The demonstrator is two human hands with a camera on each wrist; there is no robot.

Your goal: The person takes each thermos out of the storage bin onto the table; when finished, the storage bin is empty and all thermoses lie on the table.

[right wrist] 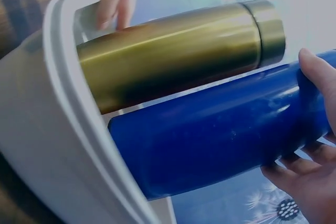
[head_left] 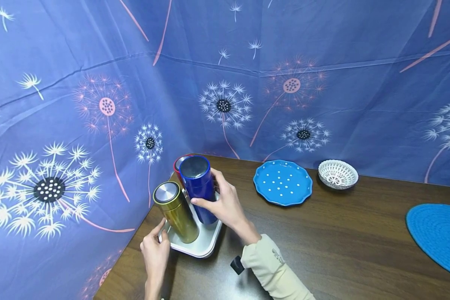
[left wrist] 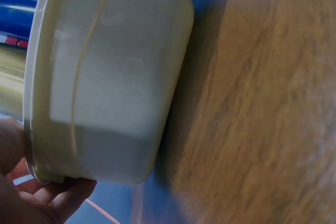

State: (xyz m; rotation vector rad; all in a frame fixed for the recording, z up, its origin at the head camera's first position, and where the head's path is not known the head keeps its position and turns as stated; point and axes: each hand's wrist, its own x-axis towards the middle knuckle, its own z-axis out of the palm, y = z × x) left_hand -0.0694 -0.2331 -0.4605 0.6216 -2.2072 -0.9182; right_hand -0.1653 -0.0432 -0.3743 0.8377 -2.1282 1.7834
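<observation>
Blue flask: long axis near upright, base at mouth of pale container; right hand, nearer, clamped round upper body; left hand grips container rim beside gold flask.

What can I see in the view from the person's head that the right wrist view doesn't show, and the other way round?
Only the head view shows the dotted blue plate, the patterned bowl, the blue mat and part of a red flask behind the blue one.

Only the right wrist view shows the broad outer wall of the pale container.

Both show the gold flask standing in that container, the right hand holding the blue flask, and the left hand at the container's rim.
</observation>
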